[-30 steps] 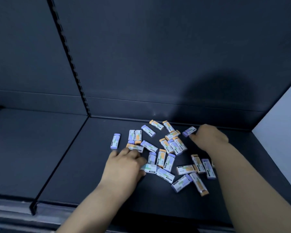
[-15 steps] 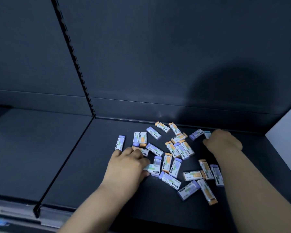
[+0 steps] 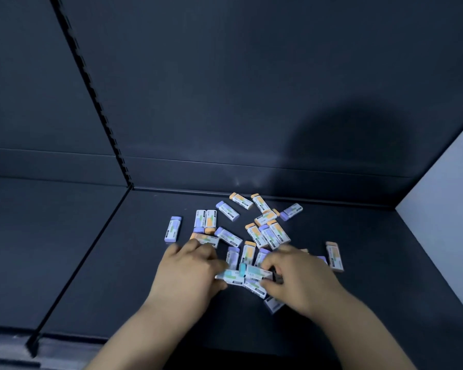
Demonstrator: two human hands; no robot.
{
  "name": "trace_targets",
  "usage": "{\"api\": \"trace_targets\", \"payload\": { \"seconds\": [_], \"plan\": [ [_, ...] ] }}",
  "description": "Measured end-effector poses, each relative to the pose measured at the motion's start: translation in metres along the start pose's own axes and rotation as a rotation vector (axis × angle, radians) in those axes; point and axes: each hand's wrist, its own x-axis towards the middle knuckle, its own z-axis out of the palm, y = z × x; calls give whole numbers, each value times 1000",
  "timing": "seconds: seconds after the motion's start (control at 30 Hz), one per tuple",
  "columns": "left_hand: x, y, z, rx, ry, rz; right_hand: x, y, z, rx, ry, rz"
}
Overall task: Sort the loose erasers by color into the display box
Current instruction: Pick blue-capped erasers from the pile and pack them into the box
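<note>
Both hands meet over the near side of the scatter on the dark shelf (image 3: 358, 303). The left hand (image 3: 187, 273) pinches a teal eraser (image 3: 231, 276). The right hand (image 3: 302, 279), fingers curled, grips a second teal eraser (image 3: 255, 272) touching the first. Beyond them lie the loose erasers (image 3: 262, 233), purple and orange, with 1 purple eraser (image 3: 173, 228) apart at the left.

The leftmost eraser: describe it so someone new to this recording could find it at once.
On the dark shelf, loose erasers lie scattered. The leftmost eraser sits just beyond the left hand. It is purple-ended and lies alone, touching no other eraser.
</note>
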Motion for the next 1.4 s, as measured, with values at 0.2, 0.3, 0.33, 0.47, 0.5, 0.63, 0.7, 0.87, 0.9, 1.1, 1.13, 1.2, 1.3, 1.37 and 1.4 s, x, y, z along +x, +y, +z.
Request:
{"api": "trace_targets", "payload": {
  "seconds": [0.2,0.3,0.33,0.47,0.5,0.63,0.7,0.87,0.9,1.1,1.13,1.2,1.3,1.37,1.4],
  "plan": [
    [-13,3,7,38,-87,-28,-6,-5,11,-54,89,-35],
    [-14,4,11,33,-87,-29,-4,-8,13,-64,76,-64],
    [-15,4,11,33,-91,-26,-4,-9,14,-65,71,-62],
    [-19,2,8,58,-102,-33,-5,-7,14,-34,52,-74],
    [-21,1,7,63,-94,-43,-5,-7,14,-16,48,-77],
    [-29,-6,0,70,-21,-92,-5,-12,13,39,46,-97],
    [-34,-12,-4,85,5,-110,-3,-19,12,50,31,-117],
    [-53,-36,-11,99,47,-126,3,-50,18,30,31,-136],
    [-58,-44,-13,94,50,-132,5,-60,21,29,37,-130],
    [-91,-114,-23,66,105,-80,14,-137,48,67,52,-81],
    [-96,-127,-26,66,109,-67,16,-152,52,79,65,-71],
    [-111,-161,-32,57,103,-27,22,-187,63,100,89,-29],
    [-131,-208,-39,55,107,18,28,-233,79,135,127,29],
    [-143,-236,-45,50,107,32,31,-259,86,154,157,58],
    [-149,-247,-48,44,109,33,32,-270,89,159,170,66]
  ]
}}
